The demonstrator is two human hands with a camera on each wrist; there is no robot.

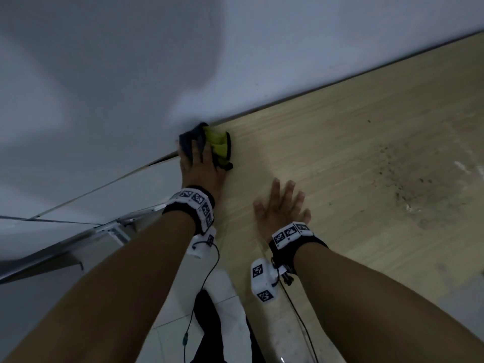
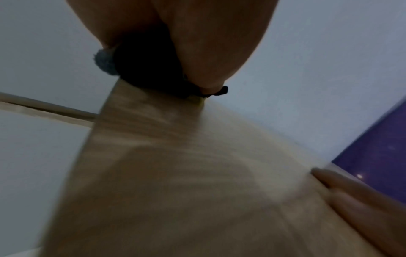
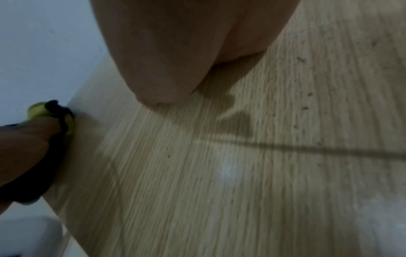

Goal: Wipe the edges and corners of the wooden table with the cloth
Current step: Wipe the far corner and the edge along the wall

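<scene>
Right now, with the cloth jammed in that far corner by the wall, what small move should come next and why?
Probably draw the left hand back along the left edge of the light wooden table, keeping the yellow-green and dark cloth pressed. The cloth already sits at the wall corner, while the right hand lies flat, bracing.

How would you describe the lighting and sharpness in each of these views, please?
Head view: dim, bluish, soft shadows on the wall. Left wrist view: blurred, cloth nearly black under the left hand. Right wrist view: streaked wood grain on the table, small glare patch.
</scene>
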